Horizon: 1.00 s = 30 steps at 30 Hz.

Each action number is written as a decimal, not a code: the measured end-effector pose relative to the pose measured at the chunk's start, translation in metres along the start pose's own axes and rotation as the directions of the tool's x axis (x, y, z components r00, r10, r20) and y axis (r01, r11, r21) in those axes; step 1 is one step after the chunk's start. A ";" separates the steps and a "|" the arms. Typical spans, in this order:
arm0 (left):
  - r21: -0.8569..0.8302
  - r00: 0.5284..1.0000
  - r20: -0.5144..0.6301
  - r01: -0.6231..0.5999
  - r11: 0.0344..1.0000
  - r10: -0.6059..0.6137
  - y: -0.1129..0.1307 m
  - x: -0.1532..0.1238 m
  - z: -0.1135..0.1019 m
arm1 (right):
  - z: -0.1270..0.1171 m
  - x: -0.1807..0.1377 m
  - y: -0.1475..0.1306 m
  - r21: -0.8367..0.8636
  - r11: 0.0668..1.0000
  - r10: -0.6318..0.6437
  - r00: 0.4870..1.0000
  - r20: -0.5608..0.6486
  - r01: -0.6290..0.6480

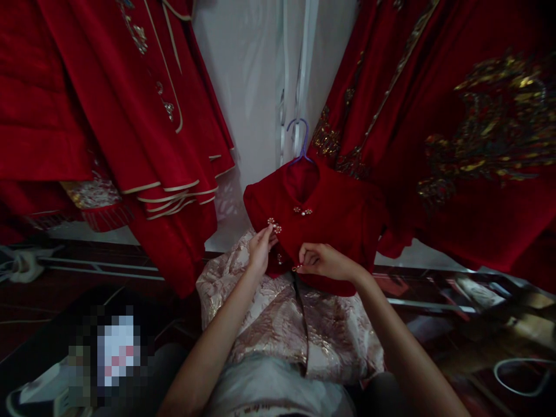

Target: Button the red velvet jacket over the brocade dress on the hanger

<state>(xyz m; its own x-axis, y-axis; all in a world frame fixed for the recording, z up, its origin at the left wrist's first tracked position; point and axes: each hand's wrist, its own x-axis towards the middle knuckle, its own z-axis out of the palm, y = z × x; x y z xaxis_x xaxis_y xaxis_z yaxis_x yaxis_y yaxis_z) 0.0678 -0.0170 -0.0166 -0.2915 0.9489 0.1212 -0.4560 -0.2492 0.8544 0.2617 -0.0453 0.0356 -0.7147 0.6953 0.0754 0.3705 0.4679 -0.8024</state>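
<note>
A small dress hangs on a blue hanger point(299, 142) in front of me, with a red velvet top point(339, 214) and a pale gold brocade skirt point(269, 318). Pearl knot buttons point(302, 211) run down its front. My left hand point(260, 248) pinches the left edge of the red top by a button clasp point(274, 225). My right hand point(319, 260) is closed on the opposite edge at a lower clasp point(297, 267).
Long red robes with gold trim point(143, 133) hang at the left. Red garments with gold embroidery point(478, 133) hang at the right. A white wall point(252, 87) lies behind. A dark glossy floor with white cables point(516, 376) spreads below.
</note>
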 end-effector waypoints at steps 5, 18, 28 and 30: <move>-0.005 0.999 0.038 0.027 1.000 -0.026 0.000 -0.003 -0.001 | 0.000 0.001 0.003 0.004 1.000 0.012 1.000 0.008 -0.012; 0.519 0.803 0.462 -0.590 0.619 0.377 0.036 0.009 0.037 | -0.008 -0.013 -0.003 -0.112 0.986 0.147 0.967 0.208 -0.125; 0.403 0.369 0.910 -0.893 -0.199 0.189 0.083 0.045 0.068 | -0.018 -0.021 -0.006 -0.088 0.985 0.166 0.965 0.202 -0.150; 0.366 0.339 0.927 -0.910 -0.197 0.157 0.084 0.048 0.071 | -0.021 -0.023 -0.007 -0.087 0.984 0.169 0.966 0.196 -0.155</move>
<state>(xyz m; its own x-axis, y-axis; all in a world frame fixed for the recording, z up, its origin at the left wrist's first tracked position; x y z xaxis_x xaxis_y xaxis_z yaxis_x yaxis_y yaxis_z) 0.0754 0.0218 0.0969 0.6092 0.4625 0.6442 0.6627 -0.7430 -0.0933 0.2881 -0.0533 0.0517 -0.7441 0.6437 -0.1790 0.5265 0.4001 -0.7501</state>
